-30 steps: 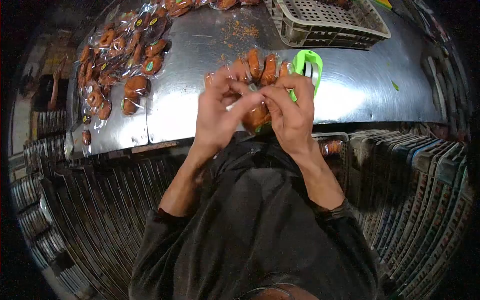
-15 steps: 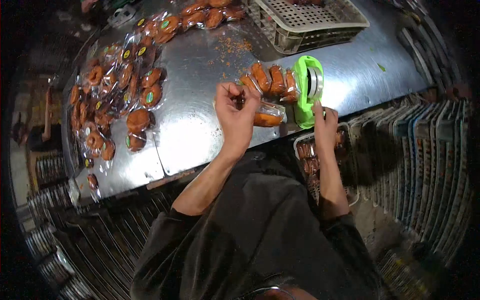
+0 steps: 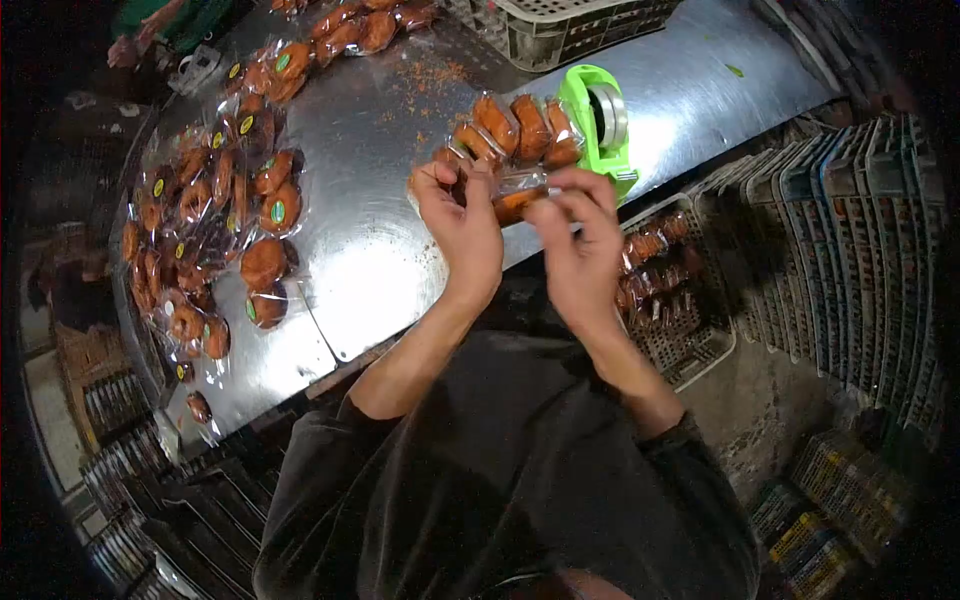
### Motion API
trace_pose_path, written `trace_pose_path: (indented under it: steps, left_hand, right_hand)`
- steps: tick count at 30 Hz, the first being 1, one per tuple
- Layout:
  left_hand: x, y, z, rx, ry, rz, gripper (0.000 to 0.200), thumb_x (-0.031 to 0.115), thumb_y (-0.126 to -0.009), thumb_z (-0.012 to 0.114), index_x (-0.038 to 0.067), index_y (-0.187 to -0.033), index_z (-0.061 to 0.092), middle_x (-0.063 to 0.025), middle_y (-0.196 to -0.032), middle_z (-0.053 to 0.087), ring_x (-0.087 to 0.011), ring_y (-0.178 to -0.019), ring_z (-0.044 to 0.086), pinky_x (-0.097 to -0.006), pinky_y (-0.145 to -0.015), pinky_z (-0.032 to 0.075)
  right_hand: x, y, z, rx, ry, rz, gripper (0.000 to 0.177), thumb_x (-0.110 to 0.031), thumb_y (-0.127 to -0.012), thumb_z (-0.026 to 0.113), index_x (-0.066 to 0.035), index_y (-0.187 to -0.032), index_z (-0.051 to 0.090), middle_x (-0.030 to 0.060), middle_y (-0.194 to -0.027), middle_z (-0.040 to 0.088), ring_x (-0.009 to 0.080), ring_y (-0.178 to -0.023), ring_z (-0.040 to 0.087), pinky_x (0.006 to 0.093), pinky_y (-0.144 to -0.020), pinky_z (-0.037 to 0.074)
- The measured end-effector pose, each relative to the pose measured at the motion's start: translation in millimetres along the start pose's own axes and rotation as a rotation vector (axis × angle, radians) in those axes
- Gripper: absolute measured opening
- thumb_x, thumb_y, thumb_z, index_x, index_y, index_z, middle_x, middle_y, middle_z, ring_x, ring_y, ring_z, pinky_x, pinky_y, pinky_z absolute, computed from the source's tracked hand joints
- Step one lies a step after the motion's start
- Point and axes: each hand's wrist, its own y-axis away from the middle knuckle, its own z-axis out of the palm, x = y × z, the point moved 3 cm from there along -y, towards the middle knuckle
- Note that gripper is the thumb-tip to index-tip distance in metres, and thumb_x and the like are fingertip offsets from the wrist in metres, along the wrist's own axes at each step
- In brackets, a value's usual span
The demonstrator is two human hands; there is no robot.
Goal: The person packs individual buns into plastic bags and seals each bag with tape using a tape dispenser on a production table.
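Note:
My left hand is closed around one end of a bagged pastry, an orange-brown piece in clear plastic. At the bag's other end, my right hand has its fingers bent in a pinch; what lies between them is too small and blurred to make out. Just beyond that hand stands a green tape dispenser with a roll of tape. Several more wrapped pastries lie in a row against the dispenser's left side.
Many wrapped pastries, some with round labels, spread over the left of the metal table. A plastic crate stands at the back. Below the table's edge, another crate holds packs. Stacked crates rise at right.
My right hand has moved left from the tape dispenser to the end of the bag. My left hand keeps its hold. The view has shifted slightly.

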Motion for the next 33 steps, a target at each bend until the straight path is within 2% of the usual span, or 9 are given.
trace_pose_path:
  steps: [1,8,11,13,16,17,21,27,33]
  left_hand:
    - [4.0,4.1,-0.8,0.002,-0.042,0.011,0.027,-0.001,-0.090,0.058,0.010,-0.090,0.034,-0.0005,-0.084,0.042,-0.0084,-0.078,0.041,-0.0231,-0.071,0.040]
    - [36.0,3.1,-26.1,-0.157,0.027,0.149,0.029,-0.008,-0.086,0.058,0.009,-0.092,0.035,-0.0043,-0.091,0.050,-0.0096,-0.082,0.048,-0.0246,-0.074,0.043]
    - [31.6,6.4,-64.8,0.310,0.247,-0.138,0.042,-0.004,-0.086,0.060,-0.001,-0.125,0.044,-0.0125,-0.117,0.056,-0.0211,-0.105,0.058,-0.0322,-0.092,0.047]
    - [41.2,25.2,-80.0,0.170,0.491,-0.311,0.056,-0.001,-0.087,0.059,-0.005,-0.138,0.034,-0.0164,-0.124,0.055,-0.0261,-0.115,0.055,-0.0368,-0.095,0.048]
    - [32.4,26.8,-90.0,0.332,-0.143,-0.215,0.064,0.011,-0.086,0.066,-0.007,-0.140,0.035,-0.0223,-0.131,0.052,-0.0290,-0.124,0.049,-0.0448,-0.100,0.046]
    - [14.4,17.6,-95.0,0.384,-0.358,-0.057,0.074,0.019,-0.086,0.070,-0.007,-0.142,0.030,-0.0245,-0.137,0.046,-0.0313,-0.129,0.044,-0.0453,-0.104,0.041]
    - [-12.8,-10.8,-88.2,0.184,-0.407,-0.320,0.089,0.039,-0.085,0.070,-0.007,-0.145,0.023,-0.0271,-0.146,0.033,-0.0381,-0.134,0.035,-0.0459,-0.109,0.032]
    - [8.6,-16.3,-72.1,0.297,-0.798,-0.087,0.087,0.044,-0.083,0.070,-0.008,-0.141,0.029,-0.0306,-0.143,0.034,-0.0426,-0.134,0.035,-0.0470,-0.111,0.027]
    - [13.9,5.1,74.5,-0.340,-1.110,0.539,0.090,0.057,-0.072,0.074,0.008,-0.140,0.042,-0.0160,-0.143,0.040,-0.0402,-0.137,0.028,-0.0531,-0.114,0.017]
  right_hand:
    - [-13.0,-6.9,5.8,-0.032,0.075,-0.156,0.017,-0.011,-0.081,0.070,0.001,-0.091,0.063,0.0111,-0.102,0.060,0.0256,-0.095,0.057,0.0352,-0.088,0.044]
    - [26.4,-20.0,23.8,-0.815,-0.722,0.887,0.034,-0.020,-0.083,0.067,-0.002,-0.110,0.057,0.0070,-0.110,0.059,0.0167,-0.105,0.054,0.0313,-0.092,0.042]
    - [36.1,-16.6,61.7,-0.776,-0.572,0.629,0.027,-0.018,-0.085,0.065,-0.003,-0.106,0.059,0.0082,-0.112,0.058,0.0180,-0.108,0.053,0.0307,-0.096,0.040]
    - [13.3,-27.2,65.7,-0.818,-0.457,0.267,0.020,-0.014,-0.086,0.064,-0.005,-0.103,0.061,0.0096,-0.115,0.056,0.0206,-0.109,0.053,0.0328,-0.096,0.040]
    - [18.3,-56.9,46.0,-0.741,-0.259,-0.214,0.022,-0.011,-0.085,0.067,-0.006,-0.106,0.062,0.0111,-0.120,0.053,0.0192,-0.105,0.055,0.0326,-0.090,0.044]
    - [37.9,-81.5,40.0,-0.732,-0.241,-0.065,0.023,-0.015,-0.085,0.068,-0.006,-0.106,0.062,0.0117,-0.122,0.053,0.0215,-0.111,0.054,0.0348,-0.092,0.045]
    - [96.2,-216.6,-3.5,-0.375,0.385,-0.629,0.047,-0.032,-0.078,0.074,-0.005,-0.113,0.058,0.0182,-0.112,0.057,0.0359,-0.107,0.050,0.0448,-0.094,0.039]
    - [189.2,-318.3,0.0,-0.550,0.776,-0.553,0.068,-0.057,-0.078,0.067,-0.015,-0.129,0.053,0.0164,-0.137,0.048,0.0432,-0.134,0.031,0.0736,-0.099,0.023]
    - [219.7,-351.1,-67.4,-0.558,0.998,-0.513,0.041,-0.035,-0.082,0.068,-0.011,-0.114,0.059,0.0131,-0.116,0.057,0.0339,-0.118,0.048,0.0588,-0.093,0.039]
